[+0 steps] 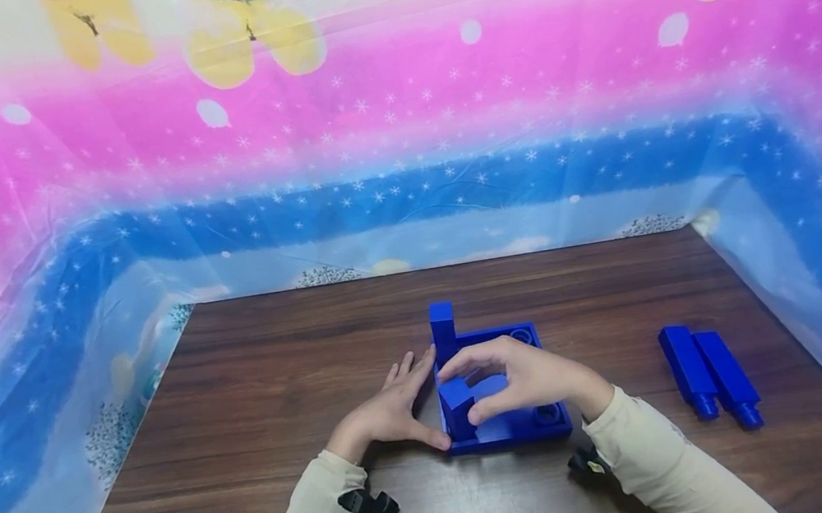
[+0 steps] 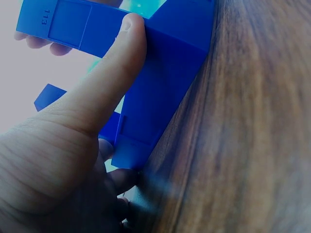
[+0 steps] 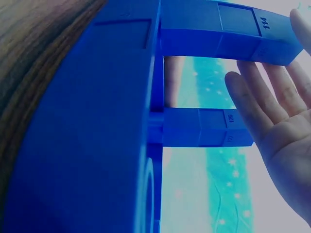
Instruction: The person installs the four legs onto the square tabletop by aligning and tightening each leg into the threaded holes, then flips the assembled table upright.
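Observation:
A blue rectangular base [image 1: 506,441] with a raised rim lies on the table. Two square blue posts stand upright on its left side: a near post [image 1: 458,405] and a far post [image 1: 443,328]. My left hand [image 1: 396,411] spans the base's left side, thumb at the near corner and straight fingers toward the far post; its thumb [image 2: 116,63] presses where post and base meet. The right hand [image 1: 534,373] is spread around the near post's top, thumb on one side and fingers on the other. In the right wrist view its fingers [image 3: 252,92] look extended beside the post marked 114.
Round sockets show at the base's right corners, a far one [image 1: 521,335] and a near one [image 1: 547,414]. To the right, two more blue posts lie side by side, a left one [image 1: 687,366] and a right one [image 1: 727,375], with round pegs toward me. A printed cloth [image 1: 405,199] surrounds the wooden table [image 1: 279,352].

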The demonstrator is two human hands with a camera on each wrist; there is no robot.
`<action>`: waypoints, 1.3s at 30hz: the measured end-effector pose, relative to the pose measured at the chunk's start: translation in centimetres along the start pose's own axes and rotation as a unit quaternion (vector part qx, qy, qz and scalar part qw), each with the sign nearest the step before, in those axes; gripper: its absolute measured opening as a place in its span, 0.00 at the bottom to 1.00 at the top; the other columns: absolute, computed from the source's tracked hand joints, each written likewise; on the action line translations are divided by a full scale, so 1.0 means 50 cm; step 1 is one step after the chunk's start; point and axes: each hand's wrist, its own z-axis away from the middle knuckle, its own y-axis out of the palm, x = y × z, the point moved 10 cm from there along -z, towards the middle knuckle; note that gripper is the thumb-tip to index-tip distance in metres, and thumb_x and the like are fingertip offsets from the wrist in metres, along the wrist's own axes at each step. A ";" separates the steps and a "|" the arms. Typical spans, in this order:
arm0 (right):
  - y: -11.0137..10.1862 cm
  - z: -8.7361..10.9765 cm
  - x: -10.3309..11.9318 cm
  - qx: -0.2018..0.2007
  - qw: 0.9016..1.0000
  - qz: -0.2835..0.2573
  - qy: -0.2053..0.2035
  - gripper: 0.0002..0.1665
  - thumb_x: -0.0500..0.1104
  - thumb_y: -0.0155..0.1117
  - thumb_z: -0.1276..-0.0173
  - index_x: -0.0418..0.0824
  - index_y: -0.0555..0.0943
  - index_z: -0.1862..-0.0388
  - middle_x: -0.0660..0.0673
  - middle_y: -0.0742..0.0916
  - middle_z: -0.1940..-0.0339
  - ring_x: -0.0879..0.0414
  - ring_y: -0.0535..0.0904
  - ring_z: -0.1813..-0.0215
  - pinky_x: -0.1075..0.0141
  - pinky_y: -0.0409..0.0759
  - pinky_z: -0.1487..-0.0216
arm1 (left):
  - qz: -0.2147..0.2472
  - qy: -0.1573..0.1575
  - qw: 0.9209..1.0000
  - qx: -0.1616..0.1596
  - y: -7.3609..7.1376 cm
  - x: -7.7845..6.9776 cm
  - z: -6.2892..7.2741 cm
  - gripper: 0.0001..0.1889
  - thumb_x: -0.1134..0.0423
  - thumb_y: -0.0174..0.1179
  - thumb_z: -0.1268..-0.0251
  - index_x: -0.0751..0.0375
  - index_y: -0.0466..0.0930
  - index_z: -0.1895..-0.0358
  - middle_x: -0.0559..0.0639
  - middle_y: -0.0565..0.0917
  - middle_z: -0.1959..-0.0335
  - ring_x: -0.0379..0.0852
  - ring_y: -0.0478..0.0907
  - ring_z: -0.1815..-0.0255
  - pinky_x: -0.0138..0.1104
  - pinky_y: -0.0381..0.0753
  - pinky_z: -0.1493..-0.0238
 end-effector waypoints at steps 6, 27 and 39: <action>0.007 -0.005 -0.006 -0.003 1.000 -0.013 0.004 0.28 0.39 0.74 0.28 0.36 0.80 0.31 0.40 0.86 0.34 0.51 0.83 0.35 0.55 0.81 0.34 | 0.003 0.003 1.000 -0.002 0.002 0.005 0.002 0.76 0.33 0.81 0.54 0.54 0.35 0.12 0.58 0.42 0.12 0.60 0.25 0.13 0.58 0.27 0.17; 0.001 -0.004 -0.004 -0.088 0.996 0.022 -0.012 0.21 0.38 0.81 0.35 0.37 0.87 0.45 0.47 0.91 0.53 0.57 0.88 0.53 0.59 0.88 0.48 | -0.009 -0.005 1.000 0.007 0.000 0.001 -0.001 0.74 0.41 0.83 0.50 0.55 0.33 0.12 0.59 0.42 0.12 0.61 0.25 0.13 0.58 0.28 0.17; 0.008 -0.001 -0.010 -0.165 0.984 0.059 -0.015 0.18 0.40 0.83 0.40 0.44 0.82 0.55 0.53 0.86 0.60 0.59 0.81 0.59 0.62 0.85 0.55 | -0.009 -0.005 1.000 0.003 0.000 -0.006 -0.001 0.72 0.45 0.84 0.49 0.57 0.35 0.12 0.60 0.42 0.12 0.61 0.25 0.13 0.56 0.28 0.17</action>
